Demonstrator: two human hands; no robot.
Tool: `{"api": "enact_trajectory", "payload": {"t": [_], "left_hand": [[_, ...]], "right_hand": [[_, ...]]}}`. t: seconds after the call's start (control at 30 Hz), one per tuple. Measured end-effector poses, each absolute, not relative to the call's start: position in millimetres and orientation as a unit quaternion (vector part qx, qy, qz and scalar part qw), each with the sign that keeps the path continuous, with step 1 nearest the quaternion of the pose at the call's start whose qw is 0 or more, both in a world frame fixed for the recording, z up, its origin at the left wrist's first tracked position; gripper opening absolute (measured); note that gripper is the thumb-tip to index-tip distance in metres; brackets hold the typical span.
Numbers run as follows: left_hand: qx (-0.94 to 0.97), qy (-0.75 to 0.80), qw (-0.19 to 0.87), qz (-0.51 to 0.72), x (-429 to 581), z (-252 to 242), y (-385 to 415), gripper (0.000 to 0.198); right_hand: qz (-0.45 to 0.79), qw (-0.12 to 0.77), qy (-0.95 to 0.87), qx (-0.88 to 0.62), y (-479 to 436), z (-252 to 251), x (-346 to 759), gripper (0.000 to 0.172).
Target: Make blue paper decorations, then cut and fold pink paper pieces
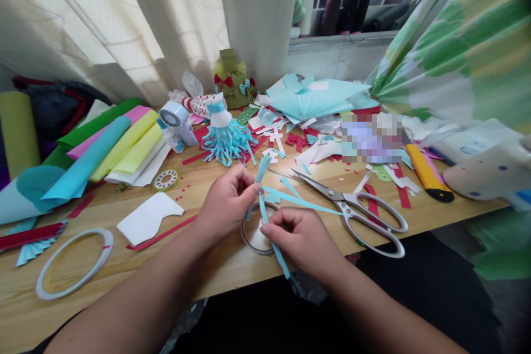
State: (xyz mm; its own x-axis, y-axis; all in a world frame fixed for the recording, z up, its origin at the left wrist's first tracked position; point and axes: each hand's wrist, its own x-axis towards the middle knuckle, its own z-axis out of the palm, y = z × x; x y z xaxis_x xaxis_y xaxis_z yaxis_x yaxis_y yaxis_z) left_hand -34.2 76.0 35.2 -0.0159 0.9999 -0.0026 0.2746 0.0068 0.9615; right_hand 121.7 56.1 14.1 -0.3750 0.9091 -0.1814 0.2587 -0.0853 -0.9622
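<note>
A narrow light-blue paper strip (pixel 281 259) runs between my two hands, above the table's front edge. My left hand (pixel 233 194) pinches its upper part, where a short folded piece of blue paper (pixel 263 170) sticks up past the thumb. Lower on the strip, my right hand (pixel 301 238) grips it between thumb and fingers, with the end hanging below. Under the hands lies a roll of tape (pixel 251 244), partly covered. Another blue strip (pixel 305 201) stretches right to the scissors (pixel 352 210), which lie with their blades slightly parted.
Behind stands a small doll-like figure with a fringed blue paper skirt (pixel 229 141). Coloured paper rolls (pixel 103 146) lie left, near a ring of white tape (pixel 74 263) and a white paper cutout (pixel 149 219). Paper scraps, blue sheets (pixel 317 97) and a yellow cutter (pixel 427 171) occupy the right.
</note>
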Motion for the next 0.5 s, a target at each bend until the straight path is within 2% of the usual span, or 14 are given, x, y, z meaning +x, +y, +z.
{"api": "enact_trajectory", "payload": {"t": [0.17, 0.3, 0.33, 0.4, 0.47, 0.5], "left_hand": [[0.574, 0.583, 0.392, 0.42, -42, 37, 78, 0.018], [0.588, 0.576, 0.418, 0.384, -45, 41, 77, 0.018], [0.6, 0.572, 0.421, 0.368, -44, 42, 76, 0.017], [0.631, 0.563, 0.413, 0.339, -41, 44, 73, 0.016], [0.665, 0.552, 0.394, 0.313, -37, 45, 70, 0.014], [0.683, 0.545, 0.385, 0.299, -35, 46, 68, 0.014]], "right_hand": [[0.531, 0.243, -0.679, -0.445, 40, 9, 134, 0.023], [0.483, 0.185, -0.791, -0.326, 27, 23, 159, 0.017], [0.468, 0.212, -0.8, -0.309, 25, 30, 166, 0.014], [0.392, 0.331, -0.793, -0.329, 26, 46, 176, 0.01], [0.255, 0.429, -0.783, -0.37, 34, 62, 179, 0.019], [0.188, 0.441, -0.795, -0.372, 40, 69, 178, 0.026]]}}
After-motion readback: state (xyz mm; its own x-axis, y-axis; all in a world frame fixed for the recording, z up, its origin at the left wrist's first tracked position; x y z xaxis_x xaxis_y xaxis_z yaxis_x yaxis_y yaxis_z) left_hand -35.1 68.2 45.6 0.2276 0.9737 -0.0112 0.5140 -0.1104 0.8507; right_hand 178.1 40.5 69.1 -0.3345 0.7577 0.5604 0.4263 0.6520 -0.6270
